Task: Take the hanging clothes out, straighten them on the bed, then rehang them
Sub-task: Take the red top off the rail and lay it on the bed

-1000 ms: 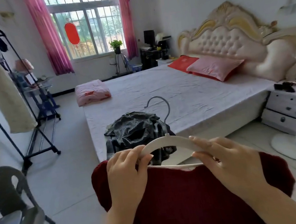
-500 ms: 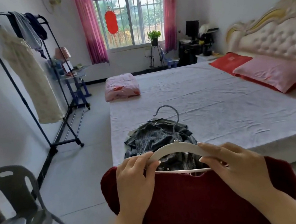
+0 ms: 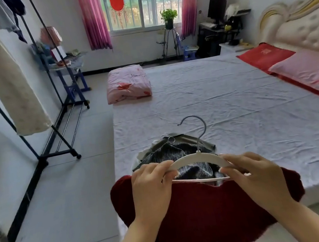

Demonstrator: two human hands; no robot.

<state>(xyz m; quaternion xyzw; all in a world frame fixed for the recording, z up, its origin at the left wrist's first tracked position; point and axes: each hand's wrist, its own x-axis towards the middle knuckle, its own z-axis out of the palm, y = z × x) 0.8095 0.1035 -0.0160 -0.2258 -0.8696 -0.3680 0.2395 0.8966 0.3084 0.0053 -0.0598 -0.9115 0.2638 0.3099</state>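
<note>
Maroon knit top (image 3: 199, 214) on white hanger (image 3: 198, 157), gripped at both ends by curled fingers of left hand (image 3: 151, 186) and right hand (image 3: 255, 174), level over near edge of bed (image 3: 235, 109), likely squaring it for rehanging.

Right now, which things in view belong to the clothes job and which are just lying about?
Job: white hanger, gripped by left hand and right hand; dark red garment on it; dark clothes pile on the bed; clothes rack; cream dress.
Lying about: folded pink quilt; pink pillow; potted plant; monitor.
</note>
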